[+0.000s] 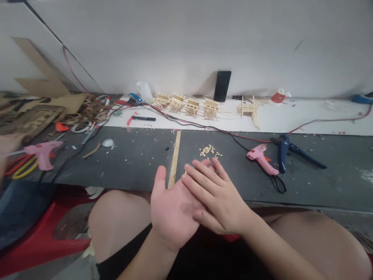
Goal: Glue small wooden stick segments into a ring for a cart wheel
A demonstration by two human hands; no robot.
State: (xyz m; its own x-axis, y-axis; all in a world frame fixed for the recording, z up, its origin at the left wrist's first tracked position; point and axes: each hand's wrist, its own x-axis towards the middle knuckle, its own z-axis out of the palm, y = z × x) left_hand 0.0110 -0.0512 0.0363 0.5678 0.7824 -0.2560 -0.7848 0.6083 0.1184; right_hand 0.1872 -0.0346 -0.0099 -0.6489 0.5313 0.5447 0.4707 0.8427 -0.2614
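My left hand point(175, 210) is turned palm up above my lap, its thumb spread wide. Across its fingers lies my right hand point(220, 198), palm down with fingers stretched out, covering most of the left fingers. A tiny pale speck shows by the right fingertips; whether anything else is between the hands is hidden. Just beyond my fingertips, a small pile of pale wooden bits point(208, 150) lies on the dark tabletop point(140, 155). A flat wooden strip point(175, 155) runs away from me, left of the pile.
A pink glue gun point(263, 159) and dark blue cutter-like tool point(282, 153) lie right; another pink glue gun point(45, 153) and yellow-handled scissors point(25, 166) lie left. Small wooden carts point(190, 105), a phone point(222, 86), a marker point(144, 118) and cables stand or lie behind.
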